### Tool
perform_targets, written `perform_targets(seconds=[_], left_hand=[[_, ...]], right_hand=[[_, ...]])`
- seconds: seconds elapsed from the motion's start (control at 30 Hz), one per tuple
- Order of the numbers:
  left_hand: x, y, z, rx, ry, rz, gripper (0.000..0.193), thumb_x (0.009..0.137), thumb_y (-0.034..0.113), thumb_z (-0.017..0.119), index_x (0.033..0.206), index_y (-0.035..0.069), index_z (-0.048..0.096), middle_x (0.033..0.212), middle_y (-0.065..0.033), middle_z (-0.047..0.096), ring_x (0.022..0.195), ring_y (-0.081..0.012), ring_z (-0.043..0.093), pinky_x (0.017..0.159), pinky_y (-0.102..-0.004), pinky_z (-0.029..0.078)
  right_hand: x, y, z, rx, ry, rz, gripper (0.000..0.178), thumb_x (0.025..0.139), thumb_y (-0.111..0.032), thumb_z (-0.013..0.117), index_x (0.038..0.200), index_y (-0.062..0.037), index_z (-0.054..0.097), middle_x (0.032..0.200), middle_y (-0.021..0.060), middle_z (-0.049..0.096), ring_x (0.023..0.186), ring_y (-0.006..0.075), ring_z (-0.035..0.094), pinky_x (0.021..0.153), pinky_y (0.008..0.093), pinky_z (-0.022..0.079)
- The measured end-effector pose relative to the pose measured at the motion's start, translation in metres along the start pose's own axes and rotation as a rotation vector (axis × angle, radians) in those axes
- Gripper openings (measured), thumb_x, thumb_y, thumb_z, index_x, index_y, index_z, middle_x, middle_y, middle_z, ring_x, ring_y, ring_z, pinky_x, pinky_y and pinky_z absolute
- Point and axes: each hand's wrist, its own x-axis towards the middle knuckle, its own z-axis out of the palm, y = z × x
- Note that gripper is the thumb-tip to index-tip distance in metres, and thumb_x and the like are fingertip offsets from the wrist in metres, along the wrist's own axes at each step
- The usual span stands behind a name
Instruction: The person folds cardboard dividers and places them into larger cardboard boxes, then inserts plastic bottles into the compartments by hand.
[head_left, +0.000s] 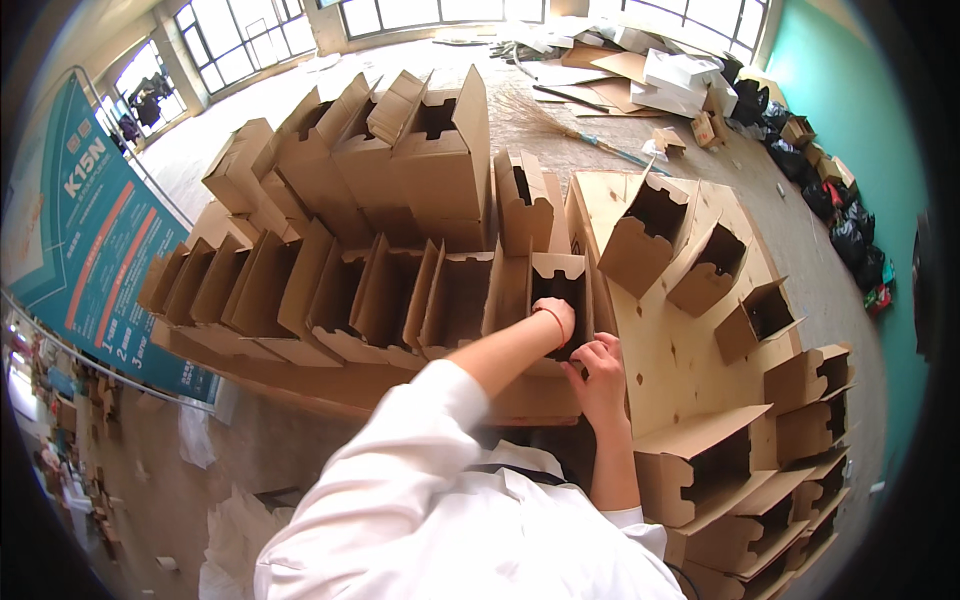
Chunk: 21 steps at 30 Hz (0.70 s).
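Observation:
An open-topped brown cardboard box stands at the right end of the front row. My left hand, with a red string at its wrist, reaches down into this box's opening; its fingers are hidden inside. At the near right corner of the same box, my right hand has its thumb and bent fingers on the edge. Directly left of it is another open cardboard box with raised flaps. Dark shade hides the insides of the boxes.
Taller boxes stand behind the front row. A plywood board on the right bears more open boxes. A teal banner rises at left. Farther off lie a broom, flattened cardboard and black bags.

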Motion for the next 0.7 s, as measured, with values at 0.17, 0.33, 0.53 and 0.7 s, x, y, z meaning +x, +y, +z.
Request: perform_targets(seconds=[0.17, 0.33, 0.53, 0.7], left_hand=[[-0.112, -0.086, -0.046, -0.759, 0.580, 0.242, 0.019, 0.090, 0.019, 0.057, 0.095, 0.004, 0.067, 0.086, -0.0160, 0.068, 0.081, -0.0338, 0.066, 0.072, -0.0403, 0.052], [-0.148, -0.223, 0.000, -0.532, 0.773, -0.229, 0.020, 0.088, 0.016, 0.051, 0.085, 0.002, 0.064, 0.087, -0.0213, 0.066, 0.086, -0.0397, 0.063, 0.077, -0.0477, 0.051], [-0.087, -0.260, 0.124, -0.554, -0.073, -0.229, 0.049, 0.086, 0.037, 0.060, 0.111, -0.005, 0.064, 0.108, -0.0243, 0.066, 0.104, -0.0426, 0.061, 0.087, -0.0408, 0.050], [-0.067, -0.245, 0.164, -0.694, -0.101, -0.228, 0.056, 0.085, 0.038, 0.059, 0.120, -0.005, 0.054, 0.108, -0.0259, 0.065, 0.103, -0.0415, 0.062, 0.088, -0.0410, 0.050]], right_hand=[[-0.003, 0.002, 0.007, 0.028, 0.012, 0.012, 0.018, 0.071, -0.010, 0.076, 0.085, -0.0061, 0.066, 0.100, 0.0068, 0.065, 0.113, 0.0320, 0.052, 0.097, 0.0424, 0.042], [0.004, -0.021, 0.010, -0.076, 0.204, -0.085, 0.028, 0.074, -0.015, 0.075, 0.099, -0.0087, 0.065, 0.122, 0.0073, 0.059, 0.121, 0.0318, 0.048, 0.106, 0.0492, 0.034], [0.019, -0.096, 0.055, 0.118, 0.098, -0.424, 0.032, 0.076, -0.011, 0.069, 0.107, -0.0077, 0.062, 0.122, 0.0084, 0.058, 0.121, 0.0291, 0.050, 0.105, 0.0469, 0.038], [0.024, -0.126, 0.095, 0.178, -0.051, -0.519, 0.050, 0.074, -0.007, 0.070, 0.123, -0.0100, 0.059, 0.129, 0.0091, 0.055, 0.120, 0.0281, 0.050, 0.106, 0.0435, 0.038]])
